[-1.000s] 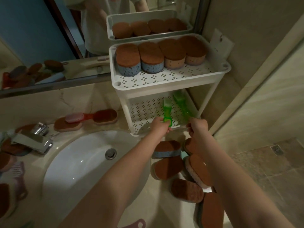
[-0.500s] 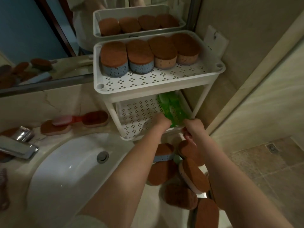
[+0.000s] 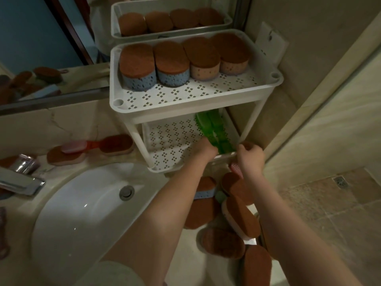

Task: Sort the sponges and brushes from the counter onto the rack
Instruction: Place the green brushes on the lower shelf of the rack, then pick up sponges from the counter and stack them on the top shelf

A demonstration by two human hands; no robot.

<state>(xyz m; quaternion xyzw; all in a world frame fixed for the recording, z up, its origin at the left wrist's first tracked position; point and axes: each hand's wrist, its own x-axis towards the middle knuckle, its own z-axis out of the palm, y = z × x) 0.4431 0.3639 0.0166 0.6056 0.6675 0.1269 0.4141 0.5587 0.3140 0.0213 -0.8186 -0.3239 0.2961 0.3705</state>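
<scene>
rack (image 3: 185,112): white; shelf floors pierced with small diamond clusters of holes
blue sponges (image 3: 138,79): brown tops, speckled blue bodies
pink sponges (image 3: 204,71): brown tops, pale pinkish bodies dotted with holes
lower-shelf brushes (image 3: 214,129): translucent bright green
worktop sponges (image 3: 242,218): brown tops; one shows a blue band, another a white body
back brush (image 3: 74,146): pink bristles, red handle
worktop (image 3: 115,159): cream stone, faint veins
basin (image 3: 82,213): glossy white, grey drain
floor (image 3: 321,203): mottled brown tiles

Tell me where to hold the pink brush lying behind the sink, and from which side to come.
Take the pink brush by its red handle, pinching from above. The handle is narrow, lies flat and shows bare between the wide head and a brown sponge, so fingers fit at both sides.
</scene>
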